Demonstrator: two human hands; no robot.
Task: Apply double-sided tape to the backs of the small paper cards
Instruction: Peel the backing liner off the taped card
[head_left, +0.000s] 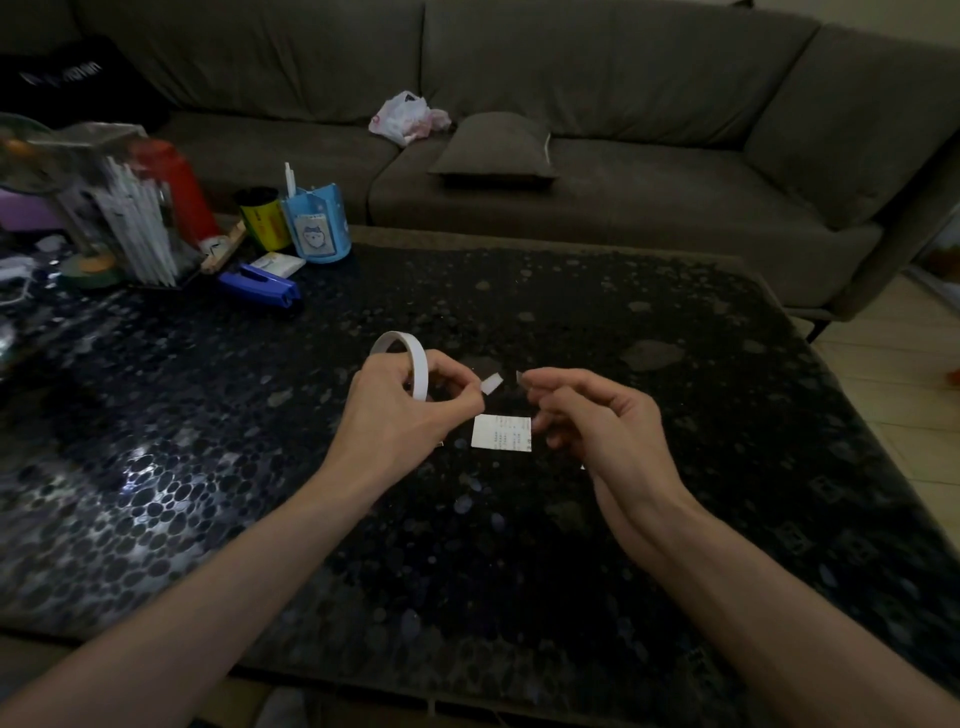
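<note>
Forearms: both reach in from the near edge of the bench (571, 582).
Paper card (502, 432): flat on the bench, below the gap between the hands, its right edge just beside the right fingertips (faint print shows).
Tape roll (422, 371): held upright above the bench, left of the card.
Left hand (410, 410): grips the roll and pinches its loose end (491, 383).
Right hand (602, 431): pinches a small scrap (520, 377), just apart from that end.
Far left: blue stapler (260, 286), blue pen holder (317, 228).
Behind: sofa (623, 208).
</note>
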